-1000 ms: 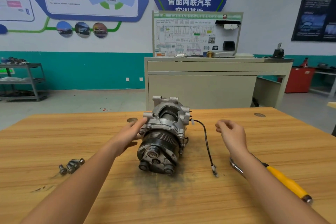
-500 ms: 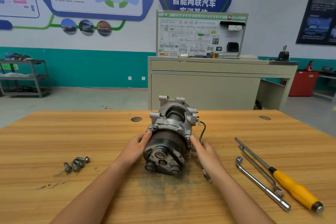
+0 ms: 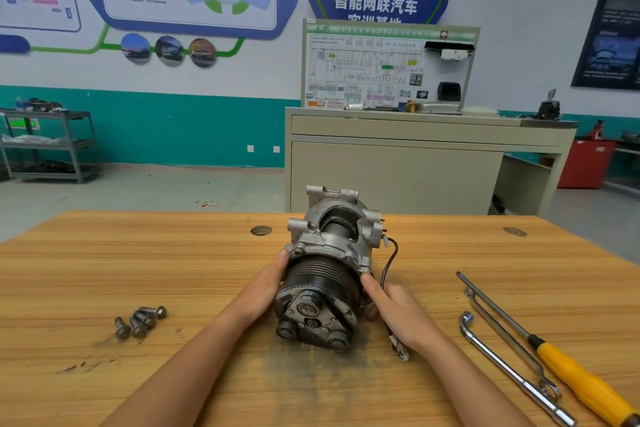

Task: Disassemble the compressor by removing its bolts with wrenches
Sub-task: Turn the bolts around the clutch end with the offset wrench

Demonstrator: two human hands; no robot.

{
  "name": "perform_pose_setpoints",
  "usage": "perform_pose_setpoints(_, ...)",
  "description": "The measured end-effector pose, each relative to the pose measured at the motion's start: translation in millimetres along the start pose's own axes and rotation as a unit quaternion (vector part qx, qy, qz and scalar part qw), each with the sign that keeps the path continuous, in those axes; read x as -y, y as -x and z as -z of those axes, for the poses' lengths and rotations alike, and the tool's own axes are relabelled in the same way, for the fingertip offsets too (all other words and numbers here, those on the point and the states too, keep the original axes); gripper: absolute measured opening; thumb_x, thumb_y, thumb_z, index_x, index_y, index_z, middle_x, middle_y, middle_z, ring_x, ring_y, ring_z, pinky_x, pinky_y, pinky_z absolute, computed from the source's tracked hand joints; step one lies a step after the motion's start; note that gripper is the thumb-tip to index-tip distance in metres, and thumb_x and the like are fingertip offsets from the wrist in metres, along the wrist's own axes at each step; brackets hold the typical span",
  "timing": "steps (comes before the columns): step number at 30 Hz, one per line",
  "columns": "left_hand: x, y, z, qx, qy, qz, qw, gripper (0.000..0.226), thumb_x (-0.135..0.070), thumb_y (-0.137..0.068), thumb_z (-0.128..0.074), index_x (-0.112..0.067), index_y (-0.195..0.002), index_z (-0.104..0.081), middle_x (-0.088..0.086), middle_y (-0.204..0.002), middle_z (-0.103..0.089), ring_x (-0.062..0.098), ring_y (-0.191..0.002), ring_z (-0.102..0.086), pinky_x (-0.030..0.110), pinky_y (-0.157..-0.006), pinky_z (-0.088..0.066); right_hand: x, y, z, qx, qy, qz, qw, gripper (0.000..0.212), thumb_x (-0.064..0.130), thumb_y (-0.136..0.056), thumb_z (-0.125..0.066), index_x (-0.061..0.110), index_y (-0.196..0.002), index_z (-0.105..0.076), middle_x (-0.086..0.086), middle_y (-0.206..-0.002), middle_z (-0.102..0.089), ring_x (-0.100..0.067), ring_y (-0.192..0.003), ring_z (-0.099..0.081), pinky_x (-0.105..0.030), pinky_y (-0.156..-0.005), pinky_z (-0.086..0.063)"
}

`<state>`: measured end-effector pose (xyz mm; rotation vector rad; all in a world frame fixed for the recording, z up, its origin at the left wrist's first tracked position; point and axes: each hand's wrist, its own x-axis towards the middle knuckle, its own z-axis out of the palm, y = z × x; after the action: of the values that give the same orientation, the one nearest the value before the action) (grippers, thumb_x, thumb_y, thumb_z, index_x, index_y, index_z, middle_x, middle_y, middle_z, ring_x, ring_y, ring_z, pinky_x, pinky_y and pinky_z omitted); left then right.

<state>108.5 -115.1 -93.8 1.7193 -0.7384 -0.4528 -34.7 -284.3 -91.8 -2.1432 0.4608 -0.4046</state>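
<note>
Wooden tabletop [image 3: 138,253] is bearing the compressor [image 3: 325,274] at its middle, pulley facing the near edge. Left hand [image 3: 266,284] and right hand [image 3: 394,312] are gripping its sides, fingers curled. Bolts [image 3: 140,321] are lying toward the left edge, wrenches [image 3: 512,372] and screwdriver [image 3: 581,381] toward the right.

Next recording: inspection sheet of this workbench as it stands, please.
Surface: wooden table, dark grime smear under the compressor.
Job's things: compressor lying on its side, pulley end toward the camera; L-shaped wrench and thin wrench at right; loose bolts at left.
Clutter: yellow-handled screwdriver beside the wrenches.
Hands: left hand and right hand hold the compressor's sides; no tool held.
Cables: black lead from compressor passes under the right hand.
Surroundings: training bench, shelf cart, red cabinet.
</note>
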Motion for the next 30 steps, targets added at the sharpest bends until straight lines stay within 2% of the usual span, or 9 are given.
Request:
perform_pose_setpoints(3,-3.8,2.0,-0.3,-0.002,-0.003,0.000,1.000,0.052,-0.080,-0.064,-0.023,-0.052,-0.093,-0.057,-0.029,-0.100,-0.058,-0.006,-0.100,-0.052,0.026,-0.095,-0.033,-3.7,-3.9,-2.0,-0.017,0.034,0.012,0.999,0.067,0.088,-0.059,-0.021,0.024,-0.059,-0.040,0.012,-0.054,-0.041,-0.003,-0.051,-0.042,-0.028,-0.058,-0.034)
perform_pose_setpoints(7,-8.3,4.9,-0.5,0.007,0.001,0.007,1.000,0.037,-0.067,-0.076,-0.020,-0.055,-0.098,-0.046,-0.027,-0.112,-0.048,-0.003,-0.108,-0.046,0.024,-0.101,-0.029,-4.3,-4.3,-3.8,-0.026,0.048,0.024,0.998,0.061,0.084,-0.062,-0.018,0.027,-0.059,-0.040,0.014,-0.053,-0.039,0.000,-0.048,-0.039,-0.025,-0.055,-0.031)
perform_pose_setpoints(12,-9.6,9.9,1.0,0.039,0.010,-0.002,0.999,0.035,-0.066,-0.076,-0.019,-0.055,-0.098,-0.043,-0.050,-0.078,-0.051,-0.034,-0.072,-0.044,-0.006,-0.062,-0.033,-7.4,-4.2,-0.9,-0.152,0.155,0.073,0.973,0.073,0.086,-0.062,-0.016,0.026,-0.091,-0.047,0.016,-0.091,-0.051,-0.006,-0.084,-0.050,-0.022,-0.067,-0.039)
perform_pose_setpoints(15,-3.8,5.5,-0.9,0.037,0.017,0.000,0.999,0.043,-0.072,-0.070,-0.021,-0.053,-0.099,-0.047,-0.042,-0.085,-0.056,-0.028,-0.079,-0.050,0.000,-0.069,-0.034,-4.1,-2.5,0.1,-0.153,0.175,0.090,0.968,0.082,0.079,-0.070,-0.026,0.021,-0.127,-0.040,0.012,-0.120,-0.044,-0.007,-0.115,-0.043,-0.019,-0.085,-0.031)
perform_pose_setpoints(18,3.3,-2.2,-1.9,0.030,0.019,-0.005,0.999,0.052,-0.078,-0.065,-0.021,-0.052,-0.101,-0.048,-0.036,-0.097,-0.054,-0.020,-0.090,-0.049,0.018,-0.087,-0.034,6.4,2.1,8.2,-0.223,0.212,0.114,0.945,0.077,0.073,-0.070,-0.042,0.017,-0.123,-0.043,0.009,-0.113,-0.044,-0.009,-0.112,-0.044,-0.020,-0.088,-0.033)
perform_pose_setpoints(21,3.0,-4.5,-0.7,0.027,0.010,-0.014,0.999,0.051,-0.077,-0.065,-0.023,-0.050,-0.098,-0.051,-0.042,-0.082,-0.060,-0.026,-0.083,-0.053,0.009,-0.076,-0.035,13.8,8.2,22.3,-0.351,0.203,0.184,0.896,0.074,0.047,-0.071,-0.069,0.006,-0.127,-0.045,-0.003,-0.122,-0.051,-0.013,-0.111,-0.046,-0.032,-0.093,-0.040)
perform_pose_setpoints(24,-0.1,-3.8,-1.5,0.024,0.002,-0.036,0.999,0.041,-0.066,-0.073,-0.023,-0.047,-0.099,-0.049,-0.047,-0.078,-0.057,-0.030,-0.080,-0.050,-0.004,-0.065,-0.036,21.3,15.9,18.1,-0.239,0.178,0.251,0.921,0.053,0.036,-0.080,-0.065,0.017,-0.127,-0.048,0.012,-0.115,-0.052,-0.002,-0.103,-0.049,-0.028,-0.087,-0.046)
perform_pose_setpoints(27,0.5,-4.4,-2.3,0.024,-0.006,-0.036,0.999,0.038,-0.063,-0.076,-0.021,-0.047,-0.097,-0.048,-0.044,-0.077,-0.058,-0.029,-0.079,-0.050,-0.006,-0.063,-0.034,20.9,10.2,11.0,-0.101,0.223,0.159,0.956,0.061,0.064,-0.081,-0.041,0.026,-0.129,-0.039,0.013,-0.112,-0.054,-0.003,-0.097,-0.052,-0.023,-0.082,-0.047)
perform_pose_setpoints(30,1.9,-7.7,-0.3,0.026,-0.011,-0.037,0.999,0.034,-0.057,-0.084,-0.019,-0.047,-0.097,-0.049,-0.035,-0.092,-0.057,-0.025,-0.082,-0.051,-0.003,-0.068,-0.035,17.5,-4.6,13.4,-0.068,0.303,0.154,0.938,0.067,0.077,-0.073,-0.017,0.026,-0.112,-0.037,0.009,-0.090,-0.058,-0.007,-0.077,-0.057,-0.023,-0.064,-0.047)
